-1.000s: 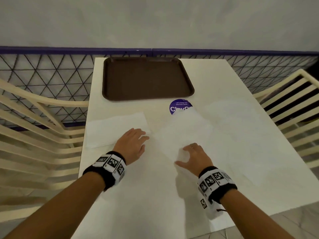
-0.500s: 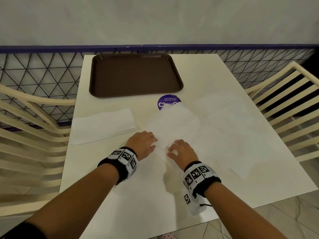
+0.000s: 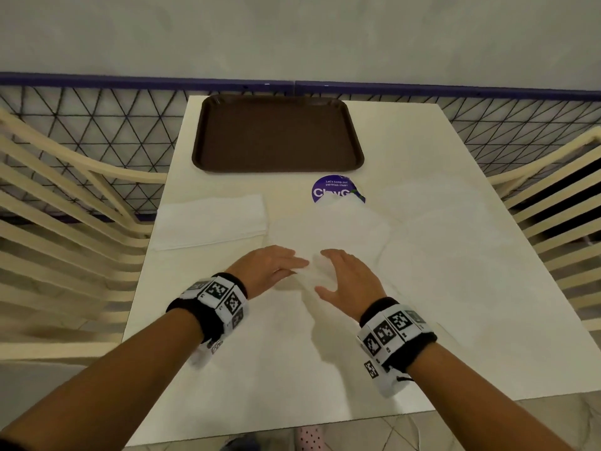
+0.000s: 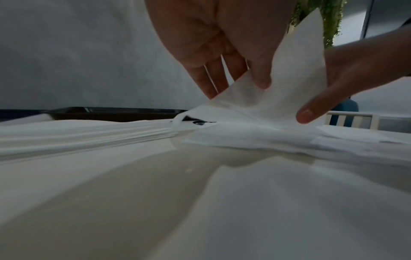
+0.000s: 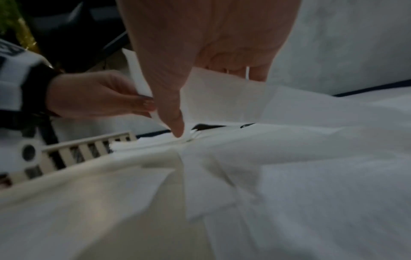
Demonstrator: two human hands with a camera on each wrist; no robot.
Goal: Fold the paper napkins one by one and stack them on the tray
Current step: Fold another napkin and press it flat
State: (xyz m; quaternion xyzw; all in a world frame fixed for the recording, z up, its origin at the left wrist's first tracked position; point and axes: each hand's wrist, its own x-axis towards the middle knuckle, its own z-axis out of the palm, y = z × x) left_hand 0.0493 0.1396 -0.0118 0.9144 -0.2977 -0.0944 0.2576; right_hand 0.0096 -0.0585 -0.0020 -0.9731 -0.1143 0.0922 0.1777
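An empty brown tray (image 3: 276,135) lies at the far end of the white table. An unfolded white napkin (image 3: 328,229) is spread at mid-table. My left hand (image 3: 276,266) and right hand (image 3: 344,278) meet at its near corner, which is lifted off the table. In the left wrist view my left thumb (image 4: 260,77) and fingers pinch the raised flap (image 4: 278,88). The right wrist view shows the flap (image 5: 218,98) running between my right thumb (image 5: 173,119) and the fingers behind it. A pile of folded napkins (image 3: 208,221) rests left of the hands.
More unfolded napkins (image 3: 439,239) overlap on the right half of the table. A round purple sticker (image 3: 331,190) sits just below the tray. Cream slatted chairs stand at the left (image 3: 65,222) and right (image 3: 553,206). A dark mesh fence (image 3: 97,125) runs behind.
My left hand left the folded pile and moved right to the napkin's near corner. The right hand shifted left to meet it, and the corner now stands lifted between them.
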